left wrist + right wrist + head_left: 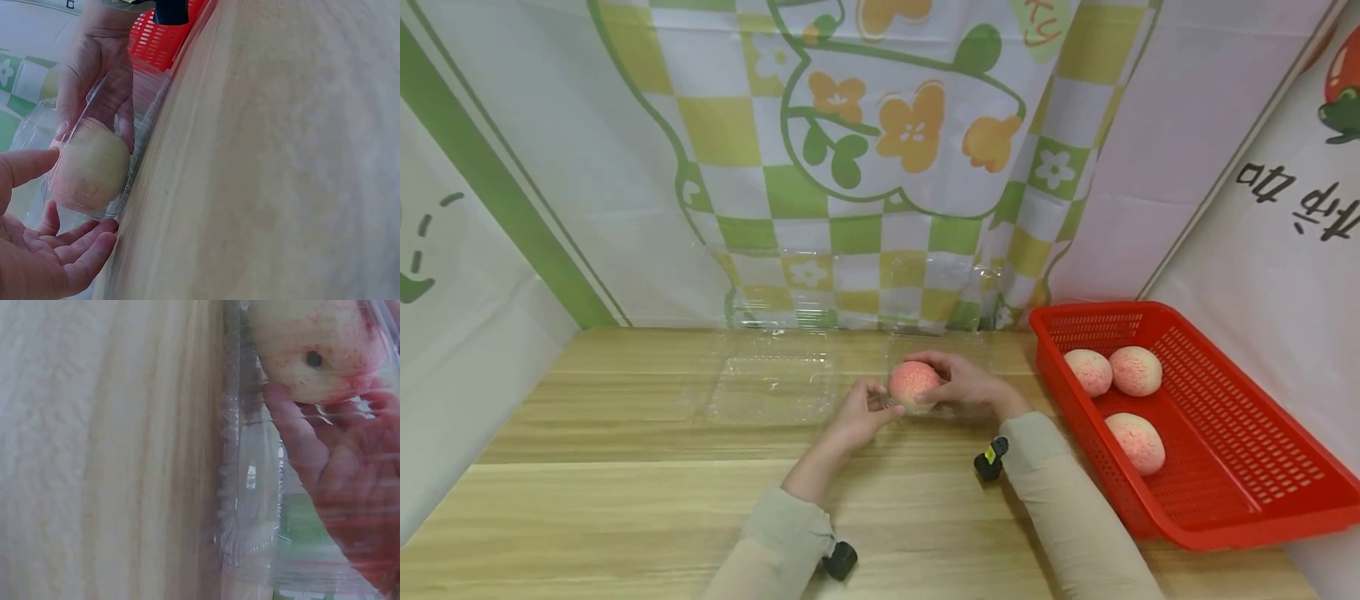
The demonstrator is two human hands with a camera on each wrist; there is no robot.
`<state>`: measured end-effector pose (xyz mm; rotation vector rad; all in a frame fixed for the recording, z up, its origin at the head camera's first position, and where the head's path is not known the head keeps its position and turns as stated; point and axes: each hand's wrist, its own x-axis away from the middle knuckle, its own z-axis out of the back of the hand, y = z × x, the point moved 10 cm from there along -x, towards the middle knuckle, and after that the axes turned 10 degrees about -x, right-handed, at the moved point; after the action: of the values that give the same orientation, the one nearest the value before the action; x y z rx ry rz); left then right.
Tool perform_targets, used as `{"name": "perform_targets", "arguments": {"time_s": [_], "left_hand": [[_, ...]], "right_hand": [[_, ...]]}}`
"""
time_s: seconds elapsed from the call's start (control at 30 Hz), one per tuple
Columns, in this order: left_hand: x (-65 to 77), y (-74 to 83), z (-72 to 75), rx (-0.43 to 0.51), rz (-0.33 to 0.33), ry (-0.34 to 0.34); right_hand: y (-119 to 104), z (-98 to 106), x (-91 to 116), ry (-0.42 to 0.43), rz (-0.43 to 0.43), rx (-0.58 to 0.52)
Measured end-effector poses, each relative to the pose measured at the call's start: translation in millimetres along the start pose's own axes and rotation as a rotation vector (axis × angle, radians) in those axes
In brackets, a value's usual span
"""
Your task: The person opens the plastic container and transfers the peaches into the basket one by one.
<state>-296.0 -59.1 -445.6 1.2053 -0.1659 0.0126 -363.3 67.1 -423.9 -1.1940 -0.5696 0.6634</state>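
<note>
A pink-and-cream toy peach [913, 381] sits at a clear plastic box [940, 335], its lid raised against the backdrop. My right hand [967, 385] grips the peach from the right, thumb in front and fingers behind. Through the box's clear wall, the right wrist view shows the peach [312, 337] with a small dark spot, fingers against its side. My left hand [856, 418] is at the box's left front corner. Its fingers are spread near the wall in the left wrist view, around the lower end of the peach [94, 169], and hold nothing.
Left of the hands stands a second clear box [771, 383] with its lid raised. A red plastic basket [1198, 533] at the right has three peaches [1137, 443] inside. Behind the wooden table [625, 500] hangs a checked, flowered cloth [850, 167].
</note>
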Motion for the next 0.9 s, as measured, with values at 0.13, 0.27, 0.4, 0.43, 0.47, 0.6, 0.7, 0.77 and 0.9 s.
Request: {"name": "perform_targets", "arguments": {"time_s": [0.13,0.27,0.4,0.43,0.47,0.6,0.7,0.77,0.9], "left_hand": [[1.4,-0.8,-0.9,-0.016,-0.001,-0.006],[3.6,-0.5,-0.7,-0.028,-0.002,-0.004],[4.1,-1.7,0.1,-0.041,0.006,0.002],[3.9,-2.2,-0.3,-0.044,0.006,0.000],[3.7,-2.5,-0.9,-0.048,0.006,-0.003],[4.0,-2.8,-2.5,-0.052,0.008,-0.024],[4.8,-1.6,-2.6,-0.057,0.006,-0.033],[5.2,-1.8,-2.2,-0.052,0.013,-0.036],[4.8,-3.3,-1.0,-0.036,0.031,-0.032]], "right_hand": [[4,-1,-2,-0.002,-0.028,-0.060],[6,-1,-4,0.003,-0.046,-0.108],[6,-2,-5,0.008,-0.057,-0.169],[6,-2,-4,0.014,-0.065,-0.191],[6,-2,-4,0.011,-0.069,-0.213],[3,3,-3,0.042,-0.061,-0.177],[-2,9,-2,0.067,-0.043,-0.092],[-6,12,-2,0.068,-0.030,-0.043],[-10,17,-1,0.069,-0.029,-0.003]]}}
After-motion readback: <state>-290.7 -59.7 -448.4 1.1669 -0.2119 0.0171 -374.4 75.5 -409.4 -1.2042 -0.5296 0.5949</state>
